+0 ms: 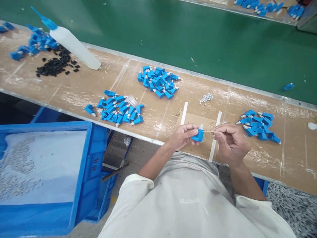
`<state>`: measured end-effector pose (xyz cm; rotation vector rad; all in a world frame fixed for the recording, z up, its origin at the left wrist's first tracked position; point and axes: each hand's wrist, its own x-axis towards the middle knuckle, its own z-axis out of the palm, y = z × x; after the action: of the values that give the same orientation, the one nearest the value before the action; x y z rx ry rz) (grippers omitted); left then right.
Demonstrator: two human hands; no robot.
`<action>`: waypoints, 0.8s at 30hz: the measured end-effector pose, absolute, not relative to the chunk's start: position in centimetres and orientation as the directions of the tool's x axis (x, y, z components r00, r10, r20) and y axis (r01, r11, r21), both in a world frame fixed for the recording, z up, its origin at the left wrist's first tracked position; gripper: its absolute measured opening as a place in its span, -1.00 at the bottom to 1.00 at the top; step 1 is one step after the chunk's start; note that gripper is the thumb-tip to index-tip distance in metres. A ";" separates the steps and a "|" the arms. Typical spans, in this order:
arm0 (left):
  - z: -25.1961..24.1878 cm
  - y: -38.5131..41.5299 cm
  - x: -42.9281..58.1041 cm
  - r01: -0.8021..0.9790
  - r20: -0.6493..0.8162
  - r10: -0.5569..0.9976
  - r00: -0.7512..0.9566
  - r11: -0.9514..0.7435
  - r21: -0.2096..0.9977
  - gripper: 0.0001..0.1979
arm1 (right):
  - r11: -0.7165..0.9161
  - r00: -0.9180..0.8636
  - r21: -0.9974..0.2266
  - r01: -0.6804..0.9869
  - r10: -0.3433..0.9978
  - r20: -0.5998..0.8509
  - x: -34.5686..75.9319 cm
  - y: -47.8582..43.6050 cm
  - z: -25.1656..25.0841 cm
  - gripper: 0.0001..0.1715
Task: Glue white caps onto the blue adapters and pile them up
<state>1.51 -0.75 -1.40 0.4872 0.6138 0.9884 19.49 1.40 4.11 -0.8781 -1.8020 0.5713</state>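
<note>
Okay, left to right on my feed: black chips (53,64), white squeeze bottle (74,46), two blue-block piles (158,81); left hand (184,136) has fingers closed around one blue plastic block (198,136), near the bench (260,162) edge. I see a thin stick (208,132) meeting that block, right hand (232,142) pinching it, fingertips together. Farther right, another blue-block pile (259,125).

My left hand (183,136) grips a blue block (198,136), and my right hand (232,142) pinches a thin stick (208,132), its tip at that block. On the surface (154,114), small white pieces (207,98) lie beyond the block, a heap of blue parts (257,124) sits right of it, two more heaps (120,111) left of it, and farther left, a white bottle (74,46) beside black pieces (54,65).
</note>
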 end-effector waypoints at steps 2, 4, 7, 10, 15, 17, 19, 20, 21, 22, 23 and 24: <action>-1.4 -0.8 1.5 -0.612 -0.256 0.878 0.404 0.468 0.638 -0.44 | 0.607 -0.231 -0.723 0.329 0.794 0.562 19.5 1.4 4.1 -0.91; -1.4 -0.8 1.4 -0.608 -0.263 0.880 0.397 0.466 0.642 -0.44 | 0.596 -0.254 -0.728 0.340 0.803 0.539 19.6 1.3 4.0 -0.92; -1.4 -0.8 1.4 -0.603 -0.278 0.877 0.392 0.472 0.643 -0.41 | 0.614 -0.290 -0.707 0.350 0.789 0.541 19.8 1.3 3.8 -0.97; -1.5 -0.8 1.4 -0.604 -0.280 0.876 0.393 0.476 0.639 -0.39 | 0.633 -0.282 -0.676 0.377 0.773 0.568 19.9 1.4 3.8 -0.93; -1.8 -0.9 1.4 -0.616 -0.282 0.883 0.376 0.465 0.636 -0.41 | 0.659 -0.336 -0.646 0.384 0.752 0.567 19.8 1.4 4.2 -0.94; -1.9 -0.9 1.4 -0.622 -0.278 0.885 0.374 0.462 0.633 -0.43 | 0.672 -0.340 -0.633 0.385 0.741 0.579 19.8 1.4 4.3 -0.94; -2.0 -0.9 1.4 -0.625 -0.277 0.886 0.372 0.460 0.630 -0.43 | 0.693 -0.350 -0.622 0.366 0.721 0.598 19.8 1.5 4.3 -0.96; -2.0 -0.9 1.4 -0.627 -0.279 0.886 0.370 0.460 0.629 -0.43 | 0.701 -0.359 -0.619 0.353 0.713 0.603 19.8 1.5 4.3 -0.96; -1.9 -0.9 1.3 -0.627 -0.282 0.886 0.367 0.460 0.629 -0.43 | 0.704 -0.370 -0.621 0.344 0.710 0.599 19.8 1.5 4.3 -0.96; -1.9 -0.9 1.3 -0.627 -0.286 0.886 0.365 0.461 0.628 -0.43 | 0.700 -0.376 -0.626 0.342 0.713 0.592 19.8 1.5 4.2 -0.95; -1.9 -0.9 1.3 -0.627 -0.289 0.885 0.365 0.463 0.627 -0.42 | 0.690 -0.372 -0.635 0.348 0.723 0.582 19.8 1.5 4.2 -0.95; -1.9 -0.9 1.3 -0.627 -0.291 0.884 0.366 0.466 0.625 -0.42 | 0.674 -0.354 -0.646 0.358 0.738 0.574 19.8 1.5 4.2 -0.94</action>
<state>1.29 -0.89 -1.92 0.4501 0.6567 1.0134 19.76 1.48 4.18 -0.8514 -1.9653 0.5193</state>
